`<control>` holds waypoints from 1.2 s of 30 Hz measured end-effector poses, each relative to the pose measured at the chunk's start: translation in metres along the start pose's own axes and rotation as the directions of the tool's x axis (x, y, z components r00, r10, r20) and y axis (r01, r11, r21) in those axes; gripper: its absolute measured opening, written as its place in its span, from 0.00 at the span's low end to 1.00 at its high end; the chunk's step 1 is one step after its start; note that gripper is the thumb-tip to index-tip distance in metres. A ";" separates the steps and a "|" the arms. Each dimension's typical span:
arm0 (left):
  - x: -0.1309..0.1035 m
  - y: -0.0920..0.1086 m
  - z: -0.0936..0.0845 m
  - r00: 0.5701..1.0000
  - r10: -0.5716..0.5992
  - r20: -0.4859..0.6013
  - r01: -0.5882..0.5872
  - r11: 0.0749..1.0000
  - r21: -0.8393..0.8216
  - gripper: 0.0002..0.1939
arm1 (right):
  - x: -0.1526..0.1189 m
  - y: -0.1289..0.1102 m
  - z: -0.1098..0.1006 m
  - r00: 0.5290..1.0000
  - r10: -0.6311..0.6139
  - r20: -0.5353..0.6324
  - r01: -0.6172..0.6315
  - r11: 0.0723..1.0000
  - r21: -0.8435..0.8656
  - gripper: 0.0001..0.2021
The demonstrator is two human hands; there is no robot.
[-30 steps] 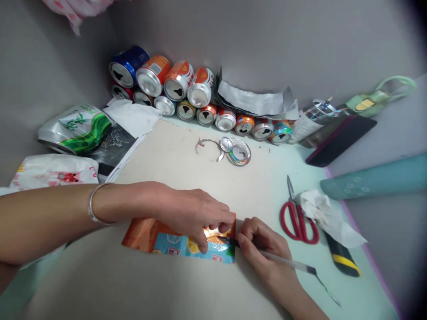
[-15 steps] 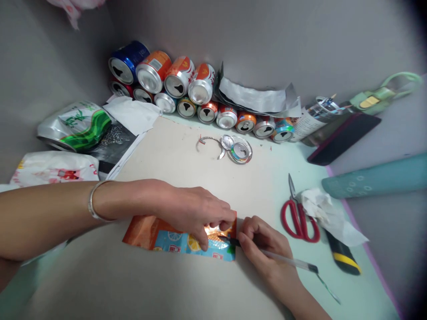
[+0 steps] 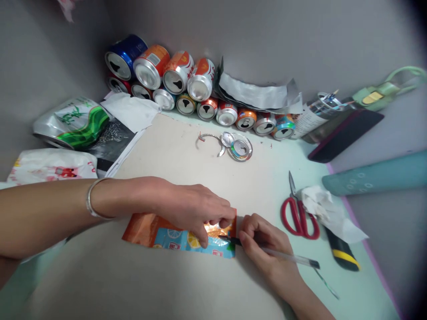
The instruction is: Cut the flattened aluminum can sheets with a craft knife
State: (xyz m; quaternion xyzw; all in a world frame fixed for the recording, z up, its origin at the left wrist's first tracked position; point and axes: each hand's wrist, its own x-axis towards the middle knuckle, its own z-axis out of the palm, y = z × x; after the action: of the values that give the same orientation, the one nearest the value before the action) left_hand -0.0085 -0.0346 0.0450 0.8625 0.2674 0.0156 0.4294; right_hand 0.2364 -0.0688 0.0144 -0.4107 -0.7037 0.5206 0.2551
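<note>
1. Since the earlier frames both hands have stayed in place on the flattened can sheet; the whole scene has only slid slightly upward and leftward in view, the row of cans most of all.
2. Left hand: fingers curled downward, their tips pressing the right part of the sheet flat against the cardboard mat. The sheet lies directly under these fingertips and extends leftward from them.
3. Right hand: fingers closed in a writing grip around a pen, pinched near its dark tip. The tip touches the sheet close to its right edge, just beside the left fingertips.
4. A bracelet circles the left wrist, to the left of the sheet.
5. Right of the sheet: red-handled scissors, with a crumpled tissue touching them and a black-and-yellow knife under the tissue's lower edge.
6. Beyond the sheet, on the mat: cut can lids and a metal ring.
7. Farther beyond the sheet, along the wall: stacked drink cans, with silver metal sheets leaning at their right.
</note>
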 end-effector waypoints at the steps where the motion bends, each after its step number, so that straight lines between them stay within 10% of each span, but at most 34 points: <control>1: 0.000 0.001 -0.001 1.000 -0.002 0.000 0.002 1.000 0.002 0.22 | 0.000 0.000 0.000 1.000 0.001 0.003 -0.001 1.000 -0.003 0.15; 36: -0.001 0.002 -0.002 1.000 0.010 0.015 -0.012 0.997 0.075 0.22 | 0.000 -0.002 -0.003 0.998 -0.013 0.061 0.016 0.999 -0.040 0.15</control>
State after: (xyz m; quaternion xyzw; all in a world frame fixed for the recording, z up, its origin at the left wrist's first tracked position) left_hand -0.0094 -0.0348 0.0476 0.8795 0.2600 0.0018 0.3985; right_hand 0.2378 -0.0678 0.0176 -0.3948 -0.7244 0.5166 0.2291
